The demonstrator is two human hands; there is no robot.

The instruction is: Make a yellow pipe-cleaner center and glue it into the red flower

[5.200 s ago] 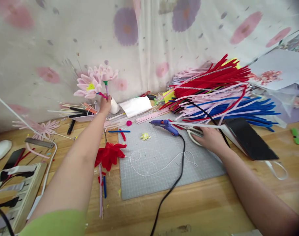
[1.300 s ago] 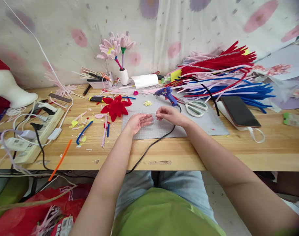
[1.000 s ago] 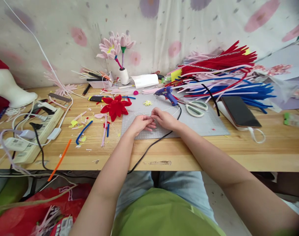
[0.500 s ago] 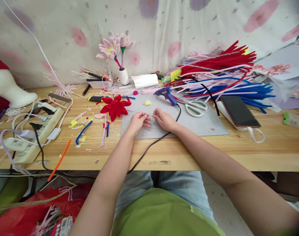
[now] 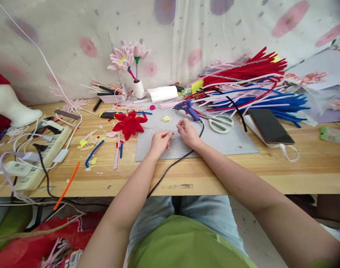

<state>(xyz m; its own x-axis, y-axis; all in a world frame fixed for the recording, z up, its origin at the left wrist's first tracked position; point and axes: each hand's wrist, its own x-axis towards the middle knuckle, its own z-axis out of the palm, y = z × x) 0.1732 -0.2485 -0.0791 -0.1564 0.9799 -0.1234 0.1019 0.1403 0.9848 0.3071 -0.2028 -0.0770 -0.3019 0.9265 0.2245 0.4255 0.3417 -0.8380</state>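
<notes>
A thin white wire (image 5: 201,128) runs between my two hands over the grey cutting mat (image 5: 228,143). My left hand (image 5: 161,143) pinches it with thumb and fingertips. Close by on the right, my right hand (image 5: 188,133) also has its fingers closed on the wire, which loops out behind that hand. Just beyond the hands lies a small yellow piece (image 5: 166,118). A blue glue gun (image 5: 188,108) rests behind my right hand, and a red fuzzy flower (image 5: 130,124) is to the left of my left hand.
Scissors (image 5: 220,123) and a phone (image 5: 270,126) lie on the right, before piled red and blue stems (image 5: 281,102). A black cable (image 5: 170,167) crosses the mat's front edge. On the left are scraps, a power strip (image 5: 51,152) and an orange stem (image 5: 67,185).
My left hand has turned and its fingers have drawn together, closing on the wire. My right hand has shifted slightly up. The whole view has moved a little.
</notes>
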